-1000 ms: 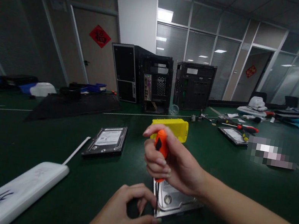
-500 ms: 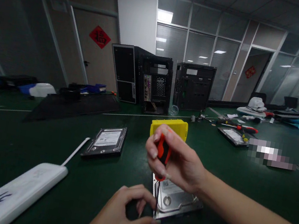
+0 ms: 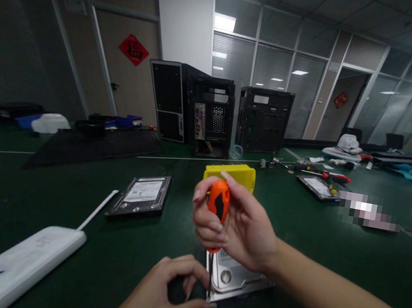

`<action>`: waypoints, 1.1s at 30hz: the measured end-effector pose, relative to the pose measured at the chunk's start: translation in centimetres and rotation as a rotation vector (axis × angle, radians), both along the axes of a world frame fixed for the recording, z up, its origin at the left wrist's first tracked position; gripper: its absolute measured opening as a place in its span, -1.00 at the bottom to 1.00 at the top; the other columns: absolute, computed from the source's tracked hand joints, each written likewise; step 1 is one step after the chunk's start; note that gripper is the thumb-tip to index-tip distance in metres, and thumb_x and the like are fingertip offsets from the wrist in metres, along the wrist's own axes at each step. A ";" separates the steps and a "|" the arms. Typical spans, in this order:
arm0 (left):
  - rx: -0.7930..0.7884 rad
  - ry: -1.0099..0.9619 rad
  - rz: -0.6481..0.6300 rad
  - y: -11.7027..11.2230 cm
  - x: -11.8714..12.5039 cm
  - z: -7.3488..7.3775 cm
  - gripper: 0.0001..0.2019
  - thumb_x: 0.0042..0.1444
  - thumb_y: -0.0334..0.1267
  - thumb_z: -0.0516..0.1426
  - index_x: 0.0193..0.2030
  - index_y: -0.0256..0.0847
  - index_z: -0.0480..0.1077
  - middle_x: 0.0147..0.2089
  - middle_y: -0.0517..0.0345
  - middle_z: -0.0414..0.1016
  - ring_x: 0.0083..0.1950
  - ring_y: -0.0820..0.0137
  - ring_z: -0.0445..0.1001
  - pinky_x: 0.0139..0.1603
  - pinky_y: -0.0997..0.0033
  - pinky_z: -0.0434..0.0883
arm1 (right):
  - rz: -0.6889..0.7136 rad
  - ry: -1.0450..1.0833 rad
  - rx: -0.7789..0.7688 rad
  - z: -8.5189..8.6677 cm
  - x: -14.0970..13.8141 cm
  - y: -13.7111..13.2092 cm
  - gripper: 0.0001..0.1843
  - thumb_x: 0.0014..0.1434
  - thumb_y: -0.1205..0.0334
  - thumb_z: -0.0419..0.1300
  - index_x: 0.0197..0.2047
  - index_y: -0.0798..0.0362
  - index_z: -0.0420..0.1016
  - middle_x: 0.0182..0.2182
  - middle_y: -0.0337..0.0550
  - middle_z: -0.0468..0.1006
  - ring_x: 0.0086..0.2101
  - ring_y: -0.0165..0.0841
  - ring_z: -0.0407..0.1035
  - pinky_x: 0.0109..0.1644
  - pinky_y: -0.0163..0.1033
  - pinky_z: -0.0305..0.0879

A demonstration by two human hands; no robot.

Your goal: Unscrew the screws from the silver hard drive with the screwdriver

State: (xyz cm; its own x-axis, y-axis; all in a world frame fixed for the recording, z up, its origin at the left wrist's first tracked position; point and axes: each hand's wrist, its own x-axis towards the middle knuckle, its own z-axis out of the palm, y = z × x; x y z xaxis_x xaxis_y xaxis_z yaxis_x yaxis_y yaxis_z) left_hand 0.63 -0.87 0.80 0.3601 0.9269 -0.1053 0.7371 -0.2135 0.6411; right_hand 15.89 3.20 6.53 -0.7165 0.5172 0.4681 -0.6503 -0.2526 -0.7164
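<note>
In the head view, my right hand [image 3: 240,218] is wrapped round the orange-and-black handle of a screwdriver [image 3: 219,201]. Its thin shaft points down, the tip at the near left corner of a silver hard drive [image 3: 237,281] lying on the table. Part of the drive is hidden under my right hand. My left hand [image 3: 174,286] grips that same corner, with thumb and forefinger either side of the screwdriver tip. Whatever the tip touches is too small to make out. A yellow bin [image 3: 240,173] stands just behind my right hand.
Another hard drive [image 3: 140,196] lies to the left, beside a white power strip [image 3: 18,267]. To the right is a third drive [image 3: 317,187] with red-handled pliers [image 3: 339,178] near it. Black computer cases [image 3: 262,119] stand along the back of the green table [image 3: 78,174].
My right hand has turned the screwdriver handle, so more of its orange side now faces me. The left hand stays at the drive's corner. The whole view has shifted slightly.
</note>
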 end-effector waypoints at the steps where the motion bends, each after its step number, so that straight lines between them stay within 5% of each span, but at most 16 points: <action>1: 0.003 0.001 0.000 0.0 0.0 0.0 -0.75 -0.08 -0.07 0.23 -0.34 -0.19 0.48 -0.45 0.24 0.33 -0.27 0.32 0.34 -0.16 0.37 0.20 | 0.006 -0.007 -0.015 0.0 0.0 0.0 -0.56 0.29 0.04 -0.28 -0.28 0.07 0.32 -0.61 -0.33 0.10 -0.65 -0.54 -0.09 -0.59 -0.39 -0.20; 13: -0.015 0.017 0.008 -0.1 0.0 0.4 -0.75 -0.09 -0.05 0.22 -0.34 -0.17 0.48 -0.43 0.25 0.35 -0.25 0.33 0.33 -0.09 0.37 0.20 | -0.172 0.028 0.011 -0.4 -0.2 0.5 -0.83 0.24 0.16 -0.04 -0.32 0.06 0.24 -0.38 -0.28 0.29 -0.60 -0.57 0.17 -0.58 -0.40 0.02; 23: -0.017 0.018 0.008 0.0 0.1 0.3 -0.75 -0.09 -0.06 0.23 -0.33 -0.17 0.49 -0.45 0.26 0.33 -0.27 0.33 0.33 -0.10 0.35 0.18 | -0.161 -0.049 -0.014 -0.2 -0.2 0.3 -0.86 0.24 0.11 -0.03 -0.26 -0.01 0.19 -0.59 -0.41 0.10 -0.68 -0.61 -0.11 -0.63 -0.45 -0.22; 33: -0.014 0.012 0.003 -0.2 0.2 0.7 -0.76 -0.08 -0.07 0.23 -0.32 -0.17 0.49 -0.44 0.25 0.33 -0.26 0.34 0.32 -0.13 0.39 0.19 | -0.197 -0.144 0.088 -0.2 0.1 0.0 -0.82 0.14 0.21 0.13 -0.37 0.01 0.15 -0.65 -0.46 0.08 -0.70 -0.62 -0.08 -0.65 -0.47 -0.15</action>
